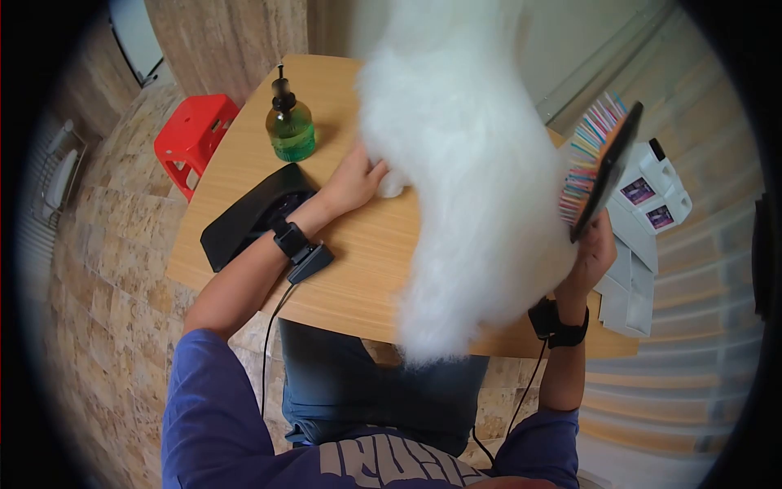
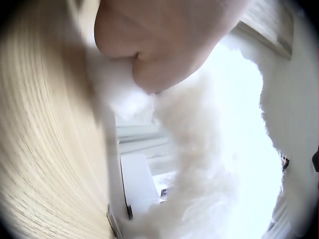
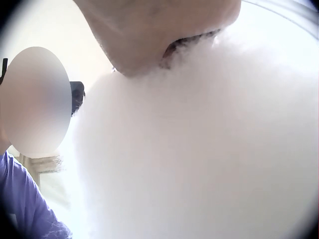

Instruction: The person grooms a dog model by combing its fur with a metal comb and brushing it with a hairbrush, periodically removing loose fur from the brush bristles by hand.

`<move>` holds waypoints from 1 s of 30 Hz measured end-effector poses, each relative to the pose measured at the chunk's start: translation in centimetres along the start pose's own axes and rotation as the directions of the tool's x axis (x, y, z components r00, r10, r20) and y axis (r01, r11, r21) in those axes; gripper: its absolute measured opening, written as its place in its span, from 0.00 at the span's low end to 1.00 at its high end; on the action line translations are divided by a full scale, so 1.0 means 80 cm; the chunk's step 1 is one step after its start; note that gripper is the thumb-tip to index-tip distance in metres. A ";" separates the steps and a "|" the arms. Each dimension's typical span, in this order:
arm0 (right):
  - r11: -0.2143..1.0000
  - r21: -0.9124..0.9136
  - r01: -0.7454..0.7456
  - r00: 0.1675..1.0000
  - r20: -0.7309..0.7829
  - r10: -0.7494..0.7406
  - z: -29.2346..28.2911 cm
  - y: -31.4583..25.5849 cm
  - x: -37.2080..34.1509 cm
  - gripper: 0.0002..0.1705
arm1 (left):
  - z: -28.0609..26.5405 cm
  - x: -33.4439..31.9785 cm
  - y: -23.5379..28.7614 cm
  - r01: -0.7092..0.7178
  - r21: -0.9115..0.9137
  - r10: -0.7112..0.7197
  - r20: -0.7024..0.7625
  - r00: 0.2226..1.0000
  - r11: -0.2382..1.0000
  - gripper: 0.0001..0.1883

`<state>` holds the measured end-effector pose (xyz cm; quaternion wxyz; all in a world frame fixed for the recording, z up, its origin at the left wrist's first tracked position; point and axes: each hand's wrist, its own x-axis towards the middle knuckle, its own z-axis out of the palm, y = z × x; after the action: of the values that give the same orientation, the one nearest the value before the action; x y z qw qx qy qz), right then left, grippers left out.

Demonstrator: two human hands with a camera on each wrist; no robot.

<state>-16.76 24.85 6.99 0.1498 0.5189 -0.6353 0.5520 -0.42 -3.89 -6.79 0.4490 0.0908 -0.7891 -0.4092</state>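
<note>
A large mass of white fluffy fibre [image 1: 481, 155] rises over the table and spreads toward the person's lap, blurred at its upper end. My left hand [image 1: 352, 181] grips a tuft at its left side, close over the tabletop; in the left wrist view, the curled left hand [image 2: 164, 40] has fluff coming out below it. On the other side my right hand [image 1: 595, 254] holds a black paddle hairbrush [image 1: 607, 173] upright, its multicoloured bristles facing the fluff. Fluff fills most of the right wrist view below the right hand [image 3: 159, 30], and the brush's bristles are hidden there.
On the wooden table [image 1: 366, 277] stand a pump bottle of green liquid [image 1: 291, 134] and a black case [image 1: 244, 216] by the left forearm. White boxes and packaging [image 1: 635, 261] lie at the right edge. A red stool [image 1: 191, 134] stands beyond the left edge.
</note>
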 end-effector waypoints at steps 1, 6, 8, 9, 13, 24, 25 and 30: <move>0.999 -0.018 0.026 1.000 -0.008 -0.027 -0.001 -0.003 0.000 0.37 | -0.002 -0.001 0.008 0.003 0.004 -0.003 -0.008 1.000 1.000 0.20; 0.995 0.063 -0.076 0.997 -0.024 0.077 -0.013 -0.008 -0.017 0.45 | -0.015 0.000 0.026 0.027 0.445 -0.068 0.076 0.995 0.895 0.15; 0.988 0.091 -0.128 0.991 -0.019 0.131 -0.012 -0.017 -0.019 0.44 | -0.016 0.003 0.039 0.182 0.318 -0.217 0.080 0.973 0.930 0.14; 0.978 0.113 -0.176 0.984 -0.020 0.180 -0.012 -0.020 -0.020 0.43 | -0.017 0.004 0.043 0.328 0.183 -0.350 0.106 0.931 0.927 0.12; 0.978 0.180 -0.108 0.994 0.002 0.110 -0.018 -0.016 -0.021 0.41 | -0.014 0.002 0.029 0.355 0.207 -0.391 0.175 0.904 0.912 0.15; 0.987 -0.095 0.127 0.983 0.144 -0.113 -0.018 -0.011 -0.010 0.40 | -0.005 0.010 0.041 0.309 -0.288 -0.240 0.251 0.938 0.906 0.29; 0.987 -0.094 0.129 0.983 0.144 -0.114 -0.016 -0.011 -0.009 0.40 | -0.007 0.010 0.045 0.308 -0.287 -0.239 0.250 0.938 0.907 0.29; 0.987 -0.073 0.140 0.984 0.118 -0.131 -0.003 -0.020 -0.001 0.36 | -0.012 0.005 0.050 0.307 0.047 -0.308 0.019 0.951 0.950 0.13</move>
<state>-15.49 25.34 7.86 0.1718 0.5848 -0.6278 0.4840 1.03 -2.03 -3.39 0.3672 0.2170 -0.7798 -0.4582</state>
